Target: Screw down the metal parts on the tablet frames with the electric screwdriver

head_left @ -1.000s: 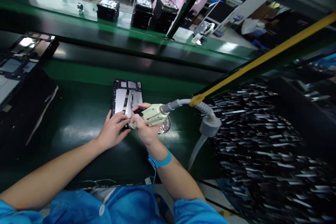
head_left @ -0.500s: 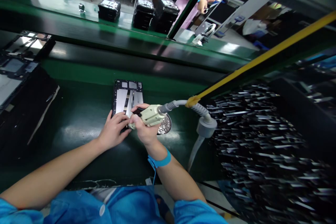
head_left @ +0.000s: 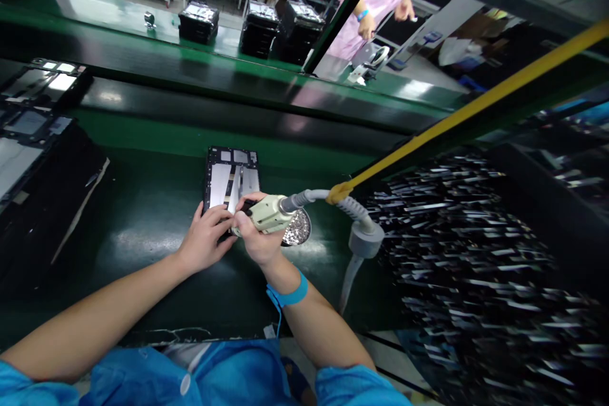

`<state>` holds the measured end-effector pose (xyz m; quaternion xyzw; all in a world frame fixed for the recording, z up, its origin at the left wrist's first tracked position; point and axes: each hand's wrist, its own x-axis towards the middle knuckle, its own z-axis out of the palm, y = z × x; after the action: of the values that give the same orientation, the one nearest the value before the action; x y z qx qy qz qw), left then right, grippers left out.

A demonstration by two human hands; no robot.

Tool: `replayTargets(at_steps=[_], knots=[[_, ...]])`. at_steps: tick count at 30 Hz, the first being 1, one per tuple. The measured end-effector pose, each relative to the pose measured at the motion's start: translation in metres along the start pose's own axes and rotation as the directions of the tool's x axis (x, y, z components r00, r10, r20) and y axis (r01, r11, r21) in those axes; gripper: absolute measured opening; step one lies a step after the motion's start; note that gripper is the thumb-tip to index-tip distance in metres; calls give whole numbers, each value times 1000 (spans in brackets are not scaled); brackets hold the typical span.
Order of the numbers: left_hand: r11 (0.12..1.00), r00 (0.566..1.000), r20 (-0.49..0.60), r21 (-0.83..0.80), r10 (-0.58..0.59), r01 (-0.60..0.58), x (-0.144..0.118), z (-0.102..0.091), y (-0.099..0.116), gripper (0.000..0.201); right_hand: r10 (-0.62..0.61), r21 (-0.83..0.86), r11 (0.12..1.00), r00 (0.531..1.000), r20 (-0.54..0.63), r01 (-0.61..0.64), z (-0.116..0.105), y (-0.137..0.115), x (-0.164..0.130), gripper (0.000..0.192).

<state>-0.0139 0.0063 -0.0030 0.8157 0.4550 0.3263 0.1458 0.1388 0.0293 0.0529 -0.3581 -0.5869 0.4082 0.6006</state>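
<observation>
My right hand (head_left: 259, 238) is wrapped round a cream electric screwdriver (head_left: 270, 213), tilted with its cable end up and to the right. Its tip points down at the near end of an opened tablet (head_left: 219, 179), a black frame with silver panels lying on the green bench. My left hand (head_left: 205, 236) grips the tablet's near left corner, fingers bent over it and close to the driver's tip. Both hands cover that near end, so the tip is hidden. Just right of the driver, partly behind my right hand, sits a round dish of small screws (head_left: 298, 228).
A grey cable (head_left: 318, 195) with a thick collar hangs from a yellow strap (head_left: 476, 104). Stacked tablet frames (head_left: 28, 158) stand at left. Many dark parts with shiny edges (head_left: 476, 254) fill the right side. Beyond the ledge, a co-worker's hands (head_left: 366, 25) show near more stacks.
The screwdriver and my right hand have shifted very slightly left, and the cable collar has swung left and down. Across the ledge, the co-worker's hands have moved apart.
</observation>
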Motion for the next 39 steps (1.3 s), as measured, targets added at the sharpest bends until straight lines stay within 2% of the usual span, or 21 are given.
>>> replayTargets(at_steps=[9,20,39], knots=[[1000,1000,6,-20,0,1,0,-1,0,28,13,112,994,998,-56,-7,2,-7,4,26],[1000,1000,13,-24,-5,5,1,-2,1,29,-11,27,1000,998,-63,13,-1,-2,2,25],[1000,1000,20,-25,-15,16,1,-3,2,28,4,33,999,999,-39,-3,-3,-4,1,23]])
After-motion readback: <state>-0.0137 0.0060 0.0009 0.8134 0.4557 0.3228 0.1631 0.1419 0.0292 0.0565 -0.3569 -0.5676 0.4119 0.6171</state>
